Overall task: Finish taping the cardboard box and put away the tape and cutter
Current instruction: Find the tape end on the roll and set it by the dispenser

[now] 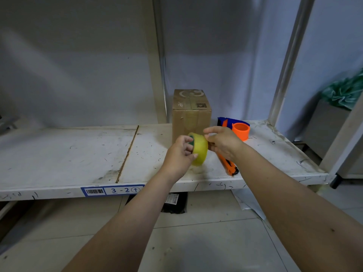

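Fingers, left hand: curled around yellow tape roll, clamped on its near side.
Fingers, right hand: pinched together at roll's right edge.
Cardboard box: just behind fingers, upright on shelf.
Orange cutter: beneath right hand.
Tape dispenser: beyond right hand.

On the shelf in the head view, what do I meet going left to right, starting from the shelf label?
Shelf label → left hand → tape roll → right hand → orange tape dispenser. The box and the cutter overlap these, so I left them out.
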Motion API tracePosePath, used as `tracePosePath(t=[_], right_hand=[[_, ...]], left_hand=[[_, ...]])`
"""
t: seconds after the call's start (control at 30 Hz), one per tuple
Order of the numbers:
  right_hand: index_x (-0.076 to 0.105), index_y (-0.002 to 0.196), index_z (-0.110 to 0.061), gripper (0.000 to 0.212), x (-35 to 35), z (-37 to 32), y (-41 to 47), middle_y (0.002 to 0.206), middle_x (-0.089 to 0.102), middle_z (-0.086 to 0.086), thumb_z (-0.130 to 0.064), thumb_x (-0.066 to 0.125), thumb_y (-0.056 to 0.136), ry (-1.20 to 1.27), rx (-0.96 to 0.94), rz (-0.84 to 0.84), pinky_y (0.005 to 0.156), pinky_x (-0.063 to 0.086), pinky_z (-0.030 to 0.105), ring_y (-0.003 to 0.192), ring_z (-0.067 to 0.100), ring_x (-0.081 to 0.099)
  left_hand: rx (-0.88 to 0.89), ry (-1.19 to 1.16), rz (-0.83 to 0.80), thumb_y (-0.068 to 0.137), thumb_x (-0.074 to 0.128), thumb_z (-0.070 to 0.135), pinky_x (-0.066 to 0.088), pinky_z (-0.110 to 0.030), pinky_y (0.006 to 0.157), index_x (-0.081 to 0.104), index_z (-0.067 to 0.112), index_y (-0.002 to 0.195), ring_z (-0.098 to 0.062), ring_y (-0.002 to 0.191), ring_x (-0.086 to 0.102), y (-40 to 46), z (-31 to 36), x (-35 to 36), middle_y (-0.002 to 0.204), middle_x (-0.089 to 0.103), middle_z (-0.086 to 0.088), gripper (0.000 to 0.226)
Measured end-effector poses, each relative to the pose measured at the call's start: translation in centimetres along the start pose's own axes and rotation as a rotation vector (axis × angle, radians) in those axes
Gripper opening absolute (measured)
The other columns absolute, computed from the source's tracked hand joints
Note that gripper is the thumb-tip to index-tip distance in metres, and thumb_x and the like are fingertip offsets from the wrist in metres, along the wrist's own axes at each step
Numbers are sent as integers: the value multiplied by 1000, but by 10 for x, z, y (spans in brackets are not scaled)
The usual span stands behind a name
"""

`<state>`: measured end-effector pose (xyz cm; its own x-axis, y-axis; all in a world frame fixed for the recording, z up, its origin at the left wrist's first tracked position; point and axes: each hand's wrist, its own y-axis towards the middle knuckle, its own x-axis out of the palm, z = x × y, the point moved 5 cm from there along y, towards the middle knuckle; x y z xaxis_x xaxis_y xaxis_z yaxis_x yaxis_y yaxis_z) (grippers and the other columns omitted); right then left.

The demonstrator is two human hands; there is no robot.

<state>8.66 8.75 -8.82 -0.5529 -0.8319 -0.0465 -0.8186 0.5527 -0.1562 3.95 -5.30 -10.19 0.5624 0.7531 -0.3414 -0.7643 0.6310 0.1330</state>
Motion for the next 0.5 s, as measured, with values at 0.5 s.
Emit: tracePosePath(t=[0.5], right_hand=[[59,126,-17,36,9,-18,-13,119,53,3,-13,60,91,-604,-330,-94,93,50,36,104,20,56]], left_hand=[[-134,-264,52,84,62,-7,47,-23,72,56,4,121,-12,82,62,3,-9,-7,86,69,-1,39]])
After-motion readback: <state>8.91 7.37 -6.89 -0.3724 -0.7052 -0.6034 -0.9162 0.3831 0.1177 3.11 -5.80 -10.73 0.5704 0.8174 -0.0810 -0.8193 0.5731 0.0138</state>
